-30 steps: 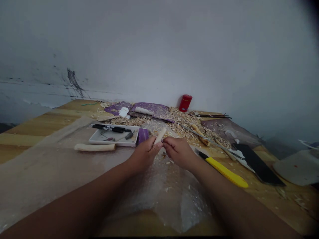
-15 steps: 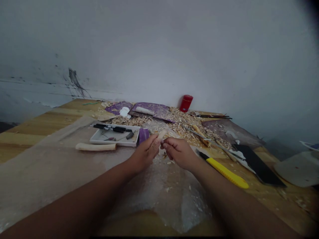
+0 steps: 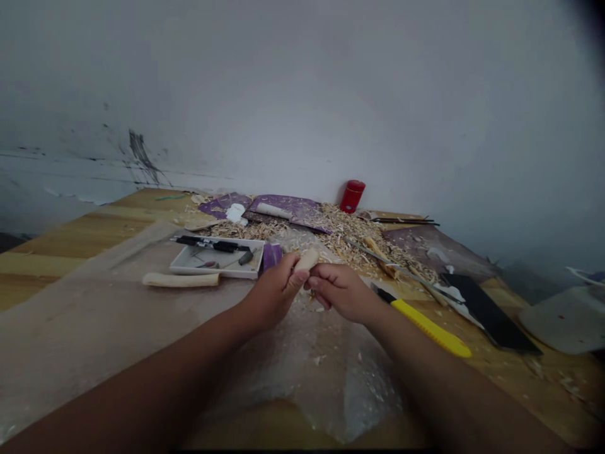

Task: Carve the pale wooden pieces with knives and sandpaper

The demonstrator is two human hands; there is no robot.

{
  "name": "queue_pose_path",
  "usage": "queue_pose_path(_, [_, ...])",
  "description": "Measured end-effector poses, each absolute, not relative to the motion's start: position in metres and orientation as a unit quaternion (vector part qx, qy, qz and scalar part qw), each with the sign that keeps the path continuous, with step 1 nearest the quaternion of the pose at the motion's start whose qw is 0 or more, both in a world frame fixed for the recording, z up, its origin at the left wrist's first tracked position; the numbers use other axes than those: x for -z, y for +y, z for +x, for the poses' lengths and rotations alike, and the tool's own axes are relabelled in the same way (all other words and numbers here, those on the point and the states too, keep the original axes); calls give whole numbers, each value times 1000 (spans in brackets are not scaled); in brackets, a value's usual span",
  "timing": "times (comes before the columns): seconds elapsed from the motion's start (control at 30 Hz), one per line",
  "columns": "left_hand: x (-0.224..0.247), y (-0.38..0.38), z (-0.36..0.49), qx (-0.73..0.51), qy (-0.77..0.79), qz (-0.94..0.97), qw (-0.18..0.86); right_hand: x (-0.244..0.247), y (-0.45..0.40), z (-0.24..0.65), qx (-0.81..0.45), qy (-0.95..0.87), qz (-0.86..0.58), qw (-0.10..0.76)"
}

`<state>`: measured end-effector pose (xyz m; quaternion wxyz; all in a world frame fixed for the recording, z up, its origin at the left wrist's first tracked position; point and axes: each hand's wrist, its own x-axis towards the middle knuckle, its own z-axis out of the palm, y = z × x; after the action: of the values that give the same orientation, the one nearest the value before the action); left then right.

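Observation:
My left hand (image 3: 278, 290) is closed around a pale piece of wood (image 3: 308, 258), whose rounded end sticks out above the thumb and points away from me. My right hand (image 3: 343, 291) meets it from the right, its fingers curled in a pinch against the lower part of the wood. What those right fingers hold, if anything, is hidden. A yellow utility knife (image 3: 430, 326) lies just right of my right hand. To the left of my left hand, a curved pale wooden handle (image 3: 182, 280) rests on the plastic sheet (image 3: 118, 328).
Beyond my left hand stands a white tray (image 3: 222, 272) with black pens and small grinding bits. Wood shavings (image 3: 340, 227) spread across the back of the table, near a red canister (image 3: 352, 196). At right lie a dark flat slab (image 3: 491, 313) and a whitish object (image 3: 564, 321).
The piece of wood has turned in my left hand, and its end now shows broader. Both hands stay close together, with small shifts of the fingers. The things on the table have not moved.

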<state>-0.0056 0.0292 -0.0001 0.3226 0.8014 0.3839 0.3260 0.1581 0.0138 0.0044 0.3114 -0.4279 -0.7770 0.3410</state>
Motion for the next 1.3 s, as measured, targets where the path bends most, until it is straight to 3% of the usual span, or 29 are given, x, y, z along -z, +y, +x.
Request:
queue_pose_path(0.13, [-3,29,-8,-325,371,803,334,2,14,158,-512,-682,-366,372])
queue_pose_path(0.23, [-4,29,-8,-330,371,800,338,4,13,156,-527,-662,-360,393])
queue_pose_path(0.3, [-3,29,-7,-330,372,799,337,1,13,155,-447,-711,-399,368])
queue_pose_path(0.47, [4,31,-5,-320,397,797,323,-5,11,152,-37,-851,-482,206])
queue_pose_path(0.6, [9,34,-4,-312,411,796,317,-4,10,149,90,-840,-522,119])
queue_pose_path(0.73, [7,33,-4,-318,406,795,318,-4,8,148,14,-841,-509,183])
queue_pose_path(0.9, [3,30,-6,-336,379,799,324,-4,9,152,-326,-772,-446,314])
queue_pose_path(1.03, [2,30,-5,-345,376,795,327,-1,12,153,-494,-689,-410,337])
queue_pose_path(1.1, [4,30,-4,-340,383,792,332,1,15,153,-469,-700,-430,324])
queue_pose_path(1.3, [9,33,-3,-326,405,795,312,1,17,152,-188,-814,-478,272])
